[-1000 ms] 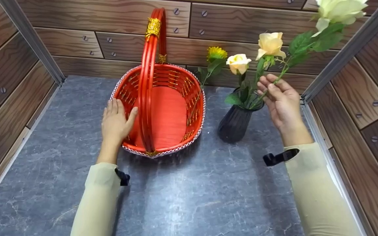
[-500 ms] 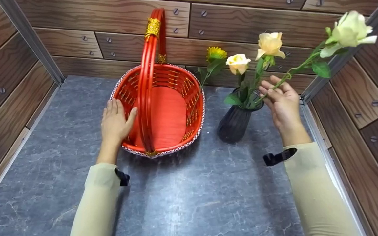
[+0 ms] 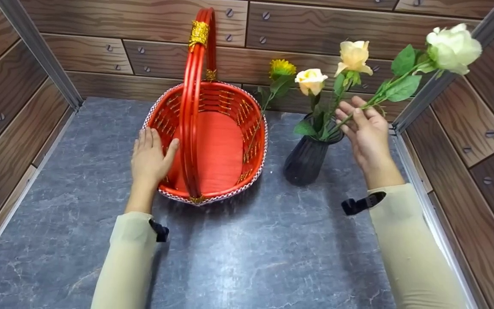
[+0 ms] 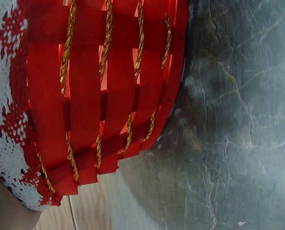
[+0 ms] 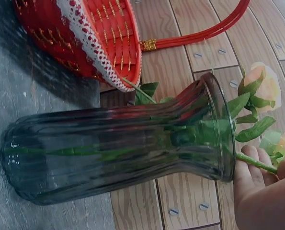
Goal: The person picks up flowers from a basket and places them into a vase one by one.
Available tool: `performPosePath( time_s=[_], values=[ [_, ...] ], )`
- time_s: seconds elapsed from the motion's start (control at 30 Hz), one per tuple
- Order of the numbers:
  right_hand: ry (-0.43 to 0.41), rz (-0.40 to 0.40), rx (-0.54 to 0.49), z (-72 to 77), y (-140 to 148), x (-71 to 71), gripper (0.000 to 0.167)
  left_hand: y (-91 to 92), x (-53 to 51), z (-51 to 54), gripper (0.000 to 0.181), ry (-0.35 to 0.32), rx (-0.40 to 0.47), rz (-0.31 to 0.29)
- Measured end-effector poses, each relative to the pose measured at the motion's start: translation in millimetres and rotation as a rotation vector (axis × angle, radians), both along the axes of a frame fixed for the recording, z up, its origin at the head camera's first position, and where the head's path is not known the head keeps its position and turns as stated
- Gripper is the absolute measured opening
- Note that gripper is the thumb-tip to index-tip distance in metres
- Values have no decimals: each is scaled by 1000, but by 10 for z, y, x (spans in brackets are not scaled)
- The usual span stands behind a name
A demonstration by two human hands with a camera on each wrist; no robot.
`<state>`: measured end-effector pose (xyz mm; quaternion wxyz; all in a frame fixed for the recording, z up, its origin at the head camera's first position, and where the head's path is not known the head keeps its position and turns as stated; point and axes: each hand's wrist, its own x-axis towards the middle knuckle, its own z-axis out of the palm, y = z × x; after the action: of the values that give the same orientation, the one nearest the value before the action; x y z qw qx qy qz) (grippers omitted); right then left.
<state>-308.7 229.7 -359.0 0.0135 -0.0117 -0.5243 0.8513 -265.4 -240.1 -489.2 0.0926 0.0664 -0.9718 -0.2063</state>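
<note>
My left hand (image 3: 147,159) rests on the left rim of a red woven basket (image 3: 217,150). Its fingers lie straight along the rim and the thumb reaches inside. With my right hand (image 3: 369,137) I pinch the green stem of a white rose (image 3: 455,48), which leans far right. The stem's lower end runs to the mouth of a dark ribbed glass vase (image 3: 305,163); stems show through the glass in the right wrist view. Two peach roses, one taller (image 3: 354,57) and one shorter (image 3: 311,81), stand in the vase.
A yellow flower (image 3: 282,68) leans out of the basket's right side. The basket's tall red handle (image 3: 191,94) arches over it. Wood-patterned walls (image 3: 324,25) enclose the grey marbled table (image 3: 238,253), with metal posts (image 3: 448,60) at the corners.
The white rose has come down from the top edge and its bloom has turned on the stem. My right hand has shifted only slightly. The left hand stays on the basket.
</note>
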Motion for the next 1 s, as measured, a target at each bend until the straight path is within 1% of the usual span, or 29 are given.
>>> performPosePath(
  time_s=[0.17,0.3,0.43,0.53,0.67,0.8,0.83,0.9,1.0],
  values=[
    [-11,-5,-46,11,3,20,37,17,-3,5,96,-9,3,-2],
    [-17,6,-52,8,16,31,41,25,-6,11,96,-11,-1,-5],
    [-37,-31,-42,2,1,26,38,19,-5,23,96,-12,3,-10],
    [-60,-72,-25,7,-39,9,31,0,4,32,96,-16,4,-10],
    [-97,-122,24,37,-102,-11,25,-19,20,41,97,-14,-1,-10],
    [-144,-147,71,86,-139,-15,30,-17,28,39,99,-13,-1,-11],
    [-153,-150,96,99,-146,-14,32,-14,28,37,99,-15,1,-12],
    [-170,-148,178,123,-152,-7,36,-10,28,33,100,-21,3,-14],
    [-189,-125,294,153,-157,7,36,-8,24,29,100,-27,4,-18]
  ],
)
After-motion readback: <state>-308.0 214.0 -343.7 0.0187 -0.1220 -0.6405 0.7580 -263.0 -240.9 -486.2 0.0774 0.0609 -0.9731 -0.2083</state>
